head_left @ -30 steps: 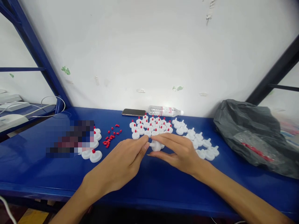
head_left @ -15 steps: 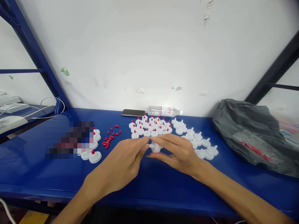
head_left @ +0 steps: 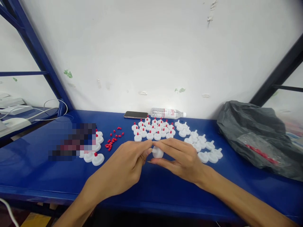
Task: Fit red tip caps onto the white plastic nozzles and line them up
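Observation:
My right hand (head_left: pixel 184 157) grips a white plastic nozzle cap (head_left: pixel 158 153) between thumb and fingers, its spout turned to the left. At the spout's end, the thumb and index finger of my left hand (head_left: pixel 124 162) are pinched together; whatever they hold is hidden. Behind my hands stands a cluster of white nozzle caps with red tips (head_left: pixel 150 135). Bare white nozzle caps (head_left: pixel 202 145) lie to the right of it. Loose small red tip caps (head_left: pixel 110 145) are scattered beyond my left hand.
More red-tipped caps (head_left: pixel 98 160) sit at the left beside a pixelated patch. A phone (head_left: pixel 136 114) and a clear plastic bottle (head_left: pixel 167 113) lie along the wall. A black plastic bag (head_left: pixel 239 126) with a clear packet of red pieces (head_left: pixel 261 154) occupies the right of the blue table (head_left: pixel 151 195).
My fingers have closed in slightly around the white nozzle cap, and less of its spout shows. The whole view has shifted a little; the items on the table look unmoved.

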A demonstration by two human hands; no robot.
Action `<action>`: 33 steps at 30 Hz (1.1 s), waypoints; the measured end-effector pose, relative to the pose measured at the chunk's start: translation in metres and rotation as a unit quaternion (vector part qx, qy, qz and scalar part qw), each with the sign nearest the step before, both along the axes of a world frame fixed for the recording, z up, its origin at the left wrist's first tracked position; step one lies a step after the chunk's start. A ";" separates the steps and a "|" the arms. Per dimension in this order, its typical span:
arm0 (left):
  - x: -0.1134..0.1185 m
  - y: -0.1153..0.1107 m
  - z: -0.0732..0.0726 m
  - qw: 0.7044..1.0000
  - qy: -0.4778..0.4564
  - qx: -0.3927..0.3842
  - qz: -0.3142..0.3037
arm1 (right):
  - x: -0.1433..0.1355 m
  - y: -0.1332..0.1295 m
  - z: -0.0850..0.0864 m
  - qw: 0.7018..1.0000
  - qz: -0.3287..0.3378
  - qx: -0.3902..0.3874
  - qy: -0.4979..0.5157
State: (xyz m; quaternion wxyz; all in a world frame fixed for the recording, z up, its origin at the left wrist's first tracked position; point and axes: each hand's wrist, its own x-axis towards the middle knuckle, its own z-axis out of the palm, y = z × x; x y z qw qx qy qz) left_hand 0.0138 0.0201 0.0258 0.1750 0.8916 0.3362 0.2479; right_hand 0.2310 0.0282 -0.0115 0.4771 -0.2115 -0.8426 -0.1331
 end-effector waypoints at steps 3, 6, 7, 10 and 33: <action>0.000 0.000 0.000 1.000 -0.001 0.003 0.008 | -0.001 -0.001 0.000 1.000 0.006 -0.006 0.007; 0.001 0.000 -0.001 1.000 0.003 -0.001 0.024 | -0.002 -0.003 -0.001 1.000 0.001 -0.003 0.008; 0.001 0.000 -0.002 1.000 0.007 -0.006 0.029 | -0.002 -0.003 -0.001 1.000 -0.003 0.002 0.006; 0.001 0.001 -0.004 0.999 0.017 -0.024 0.039 | -0.003 -0.004 -0.002 1.000 -0.016 0.019 -0.006; -0.072 0.034 0.023 0.971 0.106 0.010 0.214 | 0.044 0.026 0.024 0.927 -0.290 -0.223 -0.081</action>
